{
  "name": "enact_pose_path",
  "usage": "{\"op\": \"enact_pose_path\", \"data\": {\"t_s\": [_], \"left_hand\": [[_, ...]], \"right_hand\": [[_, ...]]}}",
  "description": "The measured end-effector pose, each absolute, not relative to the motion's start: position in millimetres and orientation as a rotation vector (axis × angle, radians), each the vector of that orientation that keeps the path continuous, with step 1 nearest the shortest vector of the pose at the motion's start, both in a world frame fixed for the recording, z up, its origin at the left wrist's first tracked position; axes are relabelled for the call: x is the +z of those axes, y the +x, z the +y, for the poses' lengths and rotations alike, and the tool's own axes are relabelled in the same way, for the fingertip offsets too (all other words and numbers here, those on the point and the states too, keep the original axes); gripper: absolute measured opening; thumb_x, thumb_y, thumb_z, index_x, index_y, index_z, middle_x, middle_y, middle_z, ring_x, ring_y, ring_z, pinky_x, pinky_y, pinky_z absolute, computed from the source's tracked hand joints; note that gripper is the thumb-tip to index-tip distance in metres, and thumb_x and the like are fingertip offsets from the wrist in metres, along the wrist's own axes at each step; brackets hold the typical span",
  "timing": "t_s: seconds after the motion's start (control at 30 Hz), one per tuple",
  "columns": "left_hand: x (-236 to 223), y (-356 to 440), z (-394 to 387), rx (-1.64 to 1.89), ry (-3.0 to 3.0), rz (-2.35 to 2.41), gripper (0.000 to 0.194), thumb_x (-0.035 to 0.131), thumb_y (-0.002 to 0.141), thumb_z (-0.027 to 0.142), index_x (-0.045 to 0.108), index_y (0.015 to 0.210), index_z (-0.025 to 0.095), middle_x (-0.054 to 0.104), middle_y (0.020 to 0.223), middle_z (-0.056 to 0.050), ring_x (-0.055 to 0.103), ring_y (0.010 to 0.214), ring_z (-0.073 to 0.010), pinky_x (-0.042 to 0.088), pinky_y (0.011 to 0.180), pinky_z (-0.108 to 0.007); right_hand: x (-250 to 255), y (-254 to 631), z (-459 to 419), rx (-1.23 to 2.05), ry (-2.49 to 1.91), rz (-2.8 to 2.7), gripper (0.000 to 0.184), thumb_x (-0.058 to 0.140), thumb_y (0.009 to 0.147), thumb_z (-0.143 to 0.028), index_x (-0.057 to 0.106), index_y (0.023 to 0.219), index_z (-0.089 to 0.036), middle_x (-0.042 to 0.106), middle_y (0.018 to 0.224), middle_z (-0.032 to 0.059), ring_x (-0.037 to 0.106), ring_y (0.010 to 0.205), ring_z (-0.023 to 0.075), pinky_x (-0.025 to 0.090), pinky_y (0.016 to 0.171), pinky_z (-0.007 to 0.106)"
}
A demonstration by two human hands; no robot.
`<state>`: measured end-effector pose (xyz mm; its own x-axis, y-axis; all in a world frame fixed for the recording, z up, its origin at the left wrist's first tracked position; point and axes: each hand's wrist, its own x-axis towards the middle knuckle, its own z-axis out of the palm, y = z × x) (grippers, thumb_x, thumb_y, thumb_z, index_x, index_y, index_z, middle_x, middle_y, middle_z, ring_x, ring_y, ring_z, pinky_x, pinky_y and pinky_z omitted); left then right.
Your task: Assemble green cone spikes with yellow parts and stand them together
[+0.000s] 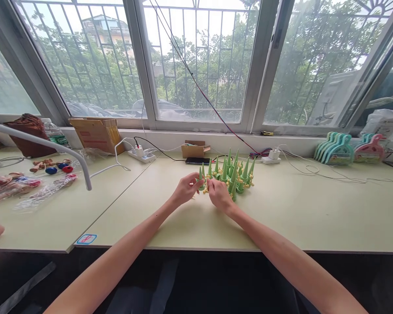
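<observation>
A skinny, pointy green cone point(201, 174) is held tip up — just left of a crowd of pointy green cones with little yellow bits point(233, 178) (they look alike) standing close together on the pale yellow-green table point(301, 209).

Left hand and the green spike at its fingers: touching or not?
Touching. Head view: the left hand's fingers close around the lower part of the green spike, its tip showing above them.
</observation>
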<state>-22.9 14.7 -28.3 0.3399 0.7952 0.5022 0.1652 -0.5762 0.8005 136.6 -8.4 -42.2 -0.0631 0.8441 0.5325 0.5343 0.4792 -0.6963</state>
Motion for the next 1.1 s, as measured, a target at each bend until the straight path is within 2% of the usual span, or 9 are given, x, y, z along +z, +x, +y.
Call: {"op": "enact_pose_path", "data": {"t_s": [0.1, 0.3, 0.4, 0.57, 0.83, 1.1], "left_hand": [[-25.9, -20.9, 12.6, 1.274, 1.947, 0.846, 0.036, 0.061, 0.085, 0.052, 0.064, 0.089, 0.016, 0.061, 0.090, -0.007, 0.053, 0.063, -0.0112, 0.057, 0.055, -0.027], [-20.4, -17.9, 13.1, 1.288, 1.703, 0.822, 0.060, 0.040, 0.089, 0.069, 0.061, 0.096, 0.013, 0.061, 0.079, -0.006, 0.057, 0.056, -0.0126, 0.055, 0.055, -0.031], [-17.8, -17.7, 13.0, 1.314, 1.636, 0.926, 0.055, 0.047, 0.087, 0.068, 0.060, 0.094, 0.015, 0.057, 0.078, -0.003, 0.052, 0.051, -0.0096, 0.049, 0.047, -0.025], [-13.2, -18.0, 8.3, 1.210, 1.582, 0.986, 0.047, 0.059, 0.082, 0.063, 0.057, 0.088, 0.016, 0.048, 0.063, 0.004, 0.041, 0.047, -0.0067, 0.038, 0.042, -0.019], [-17.3, -20.0, 6.6, 1.073, 1.625, 0.780, 0.040, 0.064, 0.083, 0.056, 0.056, 0.090, 0.018, 0.045, 0.059, 0.005, 0.039, 0.048, -0.0069, 0.036, 0.042, -0.020], [-25.4, -22.8, 10.3, 1.123, 1.838, 0.794, 0.033, 0.061, 0.087, 0.050, 0.053, 0.096, 0.019, 0.048, 0.067, 0.004, 0.044, 0.051, -0.0069, 0.039, 0.045, -0.020]], "right_hand": [[-41.0, 136.3, -8.4, 0.401, -1.174, -1.713, 0.046, 0.030, 0.099, -0.045, 0.036, 0.059, -0.023, 0.044, 0.052, -0.0013, 0.037, 0.051, 0.0139, 0.027, 0.053, 0.027], [-37.2, 135.3, -11.4, 0.452, -1.172, -1.618, 0.044, 0.032, 0.099, -0.048, 0.039, 0.064, -0.022, 0.049, 0.055, -0.0020, 0.042, 0.050, 0.0126, 0.031, 0.054, 0.026], [-36.3, 135.1, -12.7, 0.448, -1.163, -1.603, 0.042, 0.033, 0.099, -0.047, 0.036, 0.065, -0.022, 0.046, 0.053, -0.0034, 0.042, 0.047, 0.0121, 0.031, 0.053, 0.025], [-36.1, 135.8, -13.3, 0.430, -1.114, -1.601, 0.038, 0.034, 0.100, -0.045, 0.040, 0.070, -0.022, 0.050, 0.057, -0.0028, 0.045, 0.047, 0.0120, 0.033, 0.052, 0.025], [-38.9, 135.8, -12.4, 0.471, -1.102, -1.618, 0.037, 0.034, 0.100, -0.045, 0.042, 0.071, -0.022, 0.055, 0.062, -0.0012, 0.047, 0.048, 0.0117, 0.034, 0.052, 0.025], [-39.2, 137.8, -10.5, 0.455, -1.137, -1.626, 0.040, 0.032, 0.100, -0.045, 0.033, 0.066, -0.023, 0.042, 0.049, -0.0046, 0.040, 0.045, 0.0123, 0.029, 0.050, 0.026]]}}
